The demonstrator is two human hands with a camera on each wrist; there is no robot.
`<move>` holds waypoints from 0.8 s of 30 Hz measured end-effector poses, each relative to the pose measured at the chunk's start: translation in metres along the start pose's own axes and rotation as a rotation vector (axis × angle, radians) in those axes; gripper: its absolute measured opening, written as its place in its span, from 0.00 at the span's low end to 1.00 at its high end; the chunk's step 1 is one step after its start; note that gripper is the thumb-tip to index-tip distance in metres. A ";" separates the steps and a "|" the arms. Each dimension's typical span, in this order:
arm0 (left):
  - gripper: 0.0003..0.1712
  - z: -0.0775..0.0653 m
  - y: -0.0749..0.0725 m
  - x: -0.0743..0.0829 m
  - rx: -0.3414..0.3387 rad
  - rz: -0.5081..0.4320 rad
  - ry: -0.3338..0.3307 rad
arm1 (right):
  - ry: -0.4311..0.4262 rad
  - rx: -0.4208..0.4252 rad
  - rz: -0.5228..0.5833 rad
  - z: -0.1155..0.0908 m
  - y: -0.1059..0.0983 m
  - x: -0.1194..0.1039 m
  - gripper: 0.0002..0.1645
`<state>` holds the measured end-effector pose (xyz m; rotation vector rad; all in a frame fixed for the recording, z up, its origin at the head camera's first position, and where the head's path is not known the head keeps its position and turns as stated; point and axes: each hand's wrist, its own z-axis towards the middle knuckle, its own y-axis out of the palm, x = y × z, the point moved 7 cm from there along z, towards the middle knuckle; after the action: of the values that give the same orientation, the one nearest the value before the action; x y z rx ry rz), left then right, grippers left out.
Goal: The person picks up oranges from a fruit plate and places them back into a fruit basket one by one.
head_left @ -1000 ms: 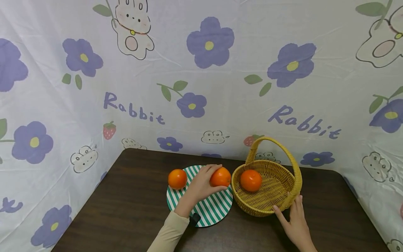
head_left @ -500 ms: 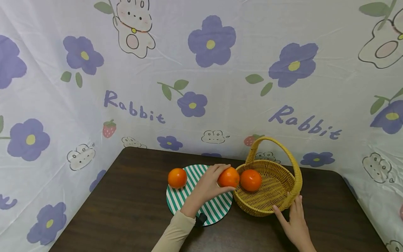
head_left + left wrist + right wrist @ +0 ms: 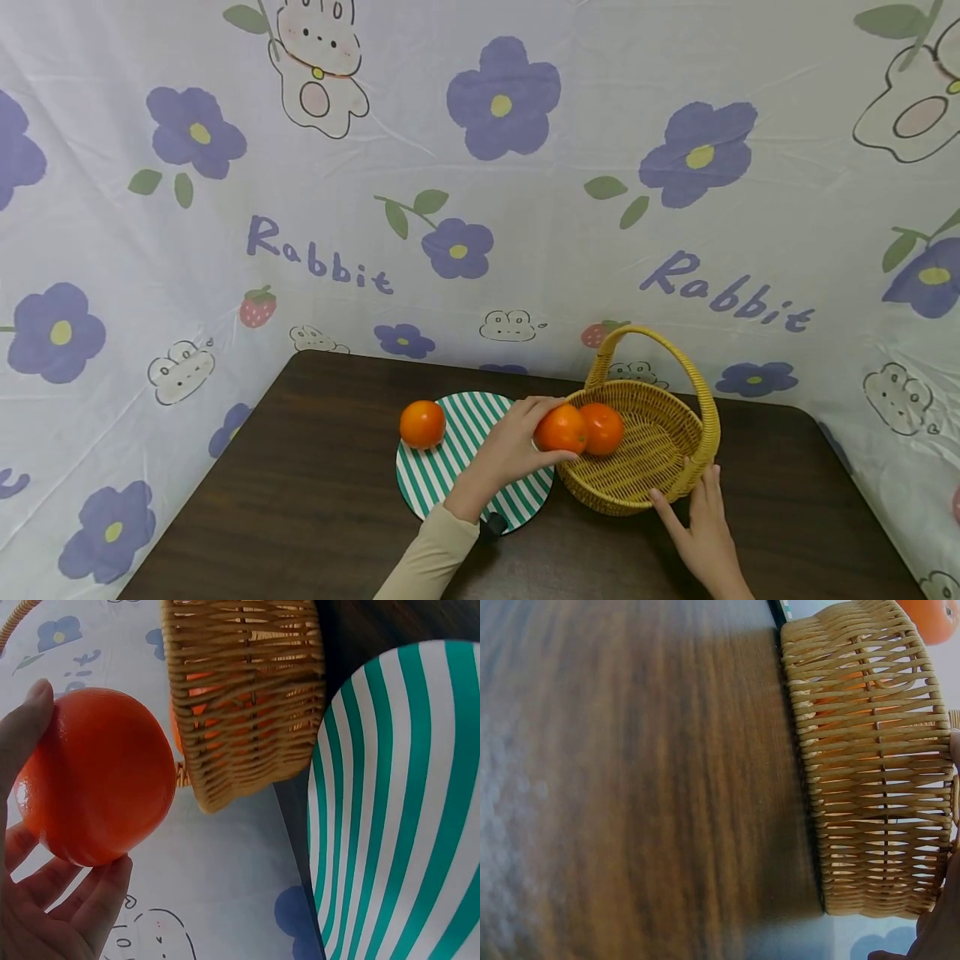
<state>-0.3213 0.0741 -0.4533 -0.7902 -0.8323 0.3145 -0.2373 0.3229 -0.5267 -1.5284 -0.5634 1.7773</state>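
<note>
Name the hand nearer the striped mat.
Left. In the head view, the left hand overlaps the striped mat; the right hand is across the basket from it.

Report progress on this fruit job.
Looks done: one round orange fruit sits inside the yellow wicker basket. In hand: the left hand holds a second fruit near its rim. Apparently remaining: a third fruit at the edge of the round green-and-white striped mat.

1. Mat [image 3: 465,417] on tbl [image 3: 300,483], L of bskt [image 3: 600,500].
2. Fruit A [image 3: 422,425]: mat's L edge.
3. Fruit B [image 3: 607,429]: in bskt, L side.
4. Fruit C [image 3: 561,430] (in L hand [image 3: 510,446]): above bskt's L rim.
5. Cloth [image 3: 555,250] behind tbl.
</note>
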 end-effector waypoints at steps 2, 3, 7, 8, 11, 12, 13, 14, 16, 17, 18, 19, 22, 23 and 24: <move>0.42 0.000 0.002 0.001 -0.006 -0.002 -0.010 | 0.002 -0.004 0.002 0.000 0.000 0.000 0.48; 0.42 0.000 0.003 0.002 -0.009 -0.004 -0.015 | 0.006 -0.008 0.000 0.000 0.000 0.000 0.48; 0.42 0.001 0.007 0.004 -0.018 -0.012 -0.019 | 0.012 -0.013 -0.005 0.000 0.001 0.000 0.49; 0.42 0.001 0.008 0.004 -0.019 -0.015 -0.018 | 0.012 -0.011 -0.007 0.001 0.001 0.000 0.49; 0.42 0.001 0.011 0.006 -0.019 -0.022 -0.013 | 0.007 -0.007 -0.008 0.001 0.001 0.001 0.48; 0.42 0.001 0.012 0.007 -0.019 -0.025 -0.013 | 0.008 -0.007 -0.009 0.001 0.001 0.001 0.48; 0.42 0.001 0.013 0.007 -0.021 -0.025 -0.014 | 0.009 -0.007 -0.009 0.000 0.001 0.001 0.48; 0.42 0.001 0.014 0.007 -0.023 -0.023 -0.015 | 0.011 -0.007 -0.010 0.001 0.001 0.001 0.48; 0.43 0.002 0.015 0.008 -0.027 -0.028 -0.020 | 0.018 -0.011 -0.011 0.001 0.001 0.002 0.49; 0.43 0.002 0.016 0.008 -0.029 -0.031 -0.023 | 0.021 -0.012 -0.010 0.001 0.001 0.002 0.49; 0.43 0.002 0.017 0.009 -0.031 -0.034 -0.026 | 0.024 -0.013 -0.011 0.001 0.001 0.003 0.49; 0.43 0.002 0.017 0.009 -0.033 -0.035 -0.029 | 0.024 -0.013 -0.011 0.001 0.002 0.003 0.49; 0.43 0.002 0.020 0.012 -0.040 -0.032 -0.023 | 0.029 -0.013 -0.015 0.001 0.002 0.004 0.48; 0.44 0.003 0.021 0.013 -0.042 -0.026 -0.019 | 0.030 -0.014 -0.017 0.001 0.002 0.004 0.48; 0.44 0.003 0.023 0.014 -0.045 -0.022 -0.015 | 0.032 -0.014 -0.018 0.001 0.002 0.005 0.48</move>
<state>-0.3133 0.0982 -0.4615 -0.8212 -0.8640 0.2832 -0.2394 0.3251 -0.5310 -1.5534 -0.5736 1.7360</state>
